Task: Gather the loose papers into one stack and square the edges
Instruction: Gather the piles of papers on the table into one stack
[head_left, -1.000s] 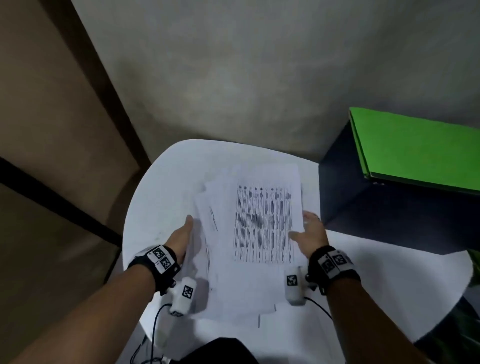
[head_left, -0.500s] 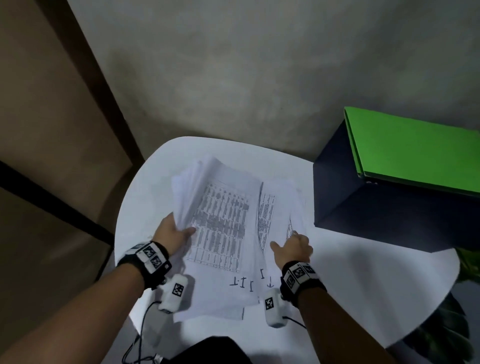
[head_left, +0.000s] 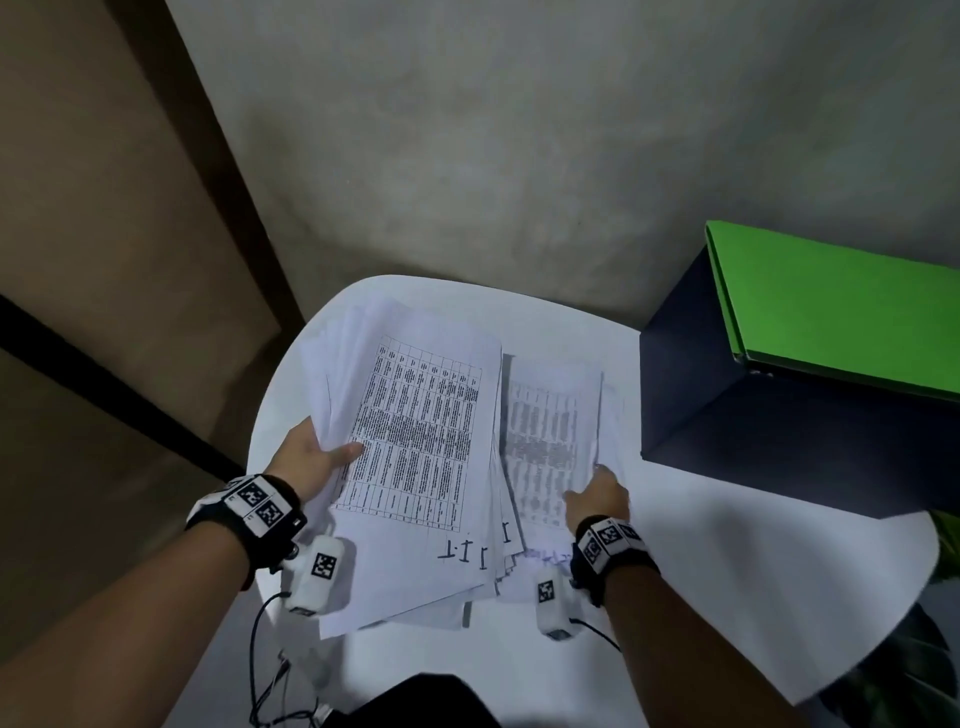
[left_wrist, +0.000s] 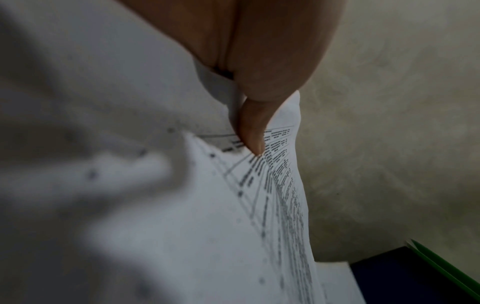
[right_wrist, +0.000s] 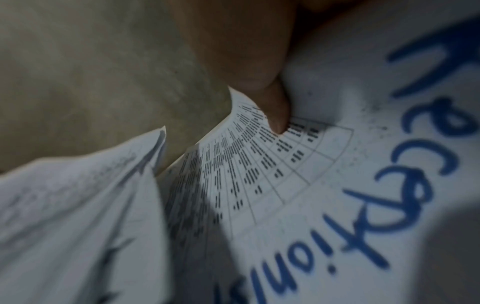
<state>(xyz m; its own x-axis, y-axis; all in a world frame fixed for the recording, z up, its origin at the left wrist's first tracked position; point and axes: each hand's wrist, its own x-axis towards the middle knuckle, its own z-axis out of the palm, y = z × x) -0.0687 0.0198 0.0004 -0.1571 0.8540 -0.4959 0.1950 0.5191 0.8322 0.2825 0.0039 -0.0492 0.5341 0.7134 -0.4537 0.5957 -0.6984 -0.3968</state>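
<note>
Here the gathering is midway: the left hand (head_left: 311, 457) grips the main stack (head_left: 415, 441), the right hand (head_left: 597, 493) pinches a loose sheaf (head_left: 550, 431) at three o'clock. Next, I judge, merge them and tap the edges square.

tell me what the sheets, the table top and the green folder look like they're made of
Sheets: thin matte printer paper; they curl and bend where held.
Table top: smooth white surface, perhaps laminate or painted board; can't tell which.
Green folder: flat, stiff, matte cover, probably card or plastic.
</note>
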